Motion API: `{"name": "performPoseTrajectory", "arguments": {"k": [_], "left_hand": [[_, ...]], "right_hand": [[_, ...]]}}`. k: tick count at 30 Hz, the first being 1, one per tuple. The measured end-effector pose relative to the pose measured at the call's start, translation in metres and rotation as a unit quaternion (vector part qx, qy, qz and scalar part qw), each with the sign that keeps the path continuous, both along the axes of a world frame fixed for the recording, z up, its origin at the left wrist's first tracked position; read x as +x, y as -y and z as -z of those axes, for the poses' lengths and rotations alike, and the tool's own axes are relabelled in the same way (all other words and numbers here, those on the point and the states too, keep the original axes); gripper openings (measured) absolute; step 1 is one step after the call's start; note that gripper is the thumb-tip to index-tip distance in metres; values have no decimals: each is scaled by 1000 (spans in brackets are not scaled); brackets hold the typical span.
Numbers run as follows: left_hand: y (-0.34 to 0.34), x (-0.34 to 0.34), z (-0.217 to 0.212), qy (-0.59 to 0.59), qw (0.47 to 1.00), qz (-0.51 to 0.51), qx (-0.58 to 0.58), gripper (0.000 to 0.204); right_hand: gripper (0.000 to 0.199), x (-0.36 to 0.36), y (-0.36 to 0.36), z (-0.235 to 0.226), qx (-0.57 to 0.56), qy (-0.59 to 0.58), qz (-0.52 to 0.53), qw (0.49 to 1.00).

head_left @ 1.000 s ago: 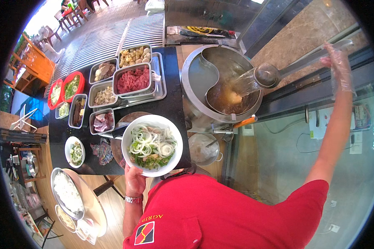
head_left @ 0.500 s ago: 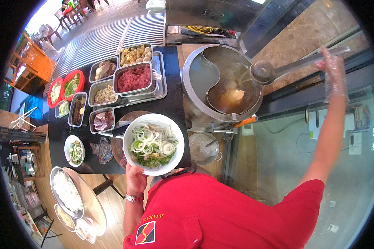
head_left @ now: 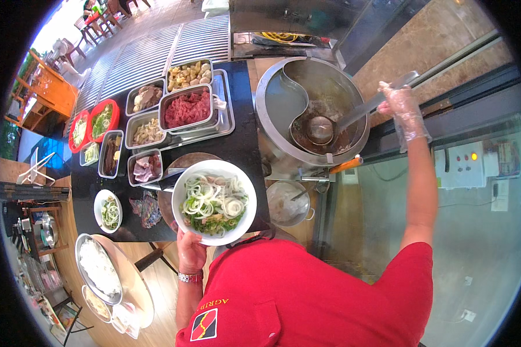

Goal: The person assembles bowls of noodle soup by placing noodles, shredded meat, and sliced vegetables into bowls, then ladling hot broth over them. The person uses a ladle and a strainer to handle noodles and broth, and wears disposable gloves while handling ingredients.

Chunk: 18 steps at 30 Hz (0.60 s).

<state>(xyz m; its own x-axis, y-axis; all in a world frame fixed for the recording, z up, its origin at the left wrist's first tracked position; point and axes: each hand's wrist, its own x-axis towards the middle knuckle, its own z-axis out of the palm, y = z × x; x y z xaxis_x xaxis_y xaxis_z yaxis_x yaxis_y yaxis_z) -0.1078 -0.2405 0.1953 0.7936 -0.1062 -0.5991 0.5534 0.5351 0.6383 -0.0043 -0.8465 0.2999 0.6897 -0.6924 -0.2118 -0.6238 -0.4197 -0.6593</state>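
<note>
My left hand (head_left: 191, 250) grips the lower rim of a white bowl (head_left: 253, 203) and holds it in front of my body. Onion rings (head_left: 208, 199) and chopped green herbs (head_left: 220, 224) fill the bowl; what lies beneath them is hidden. In a clear plastic glove, my right hand (head_left: 400, 105) is closed round the long handle of a metal ladle (head_left: 321, 128). The ladle's round head is down in the brown broth (head_left: 330, 95) of a large divided steel pot (head_left: 266, 130), within the right-hand compartment. Paler liquid (head_left: 283, 101) stands in the other compartment.
Steel trays of raw red meat (head_left: 186, 109), meatballs and sliced meats stand on the black table (head_left: 231, 151). Red baskets of greens (head_left: 102, 118) sit at its left. A second bowl (head_left: 107, 211) is near its front edge. Below the pot are an orange handle (head_left: 347, 165) and a lower pan (head_left: 289, 214).
My right hand has moved left and slightly down. The ladle, which was pouring over the pot's right rim, is now lowered into the broth. My left hand still holds the bowl.
</note>
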Motion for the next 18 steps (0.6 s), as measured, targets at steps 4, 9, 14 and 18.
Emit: {"name": "performPoseTrajectory", "arguments": {"k": [4,9,14,18], "left_hand": [[-3,-1,1,-6,1000,15,-6,68],[-6,-2,4,3,1000,10,0,70],[-7,-5,4,3,1000,1,17,71],[-7,-5,1,2,1000,-4,22,72]], "right_hand": [[42,7,-28,24,-10,-14,-7,1000],[70,17,-37,72,-98,-166,-103,976],[60,17,-32,103,-9,-142,-155,978],[51,3,-29,109,102,-57,-9,993]]}}
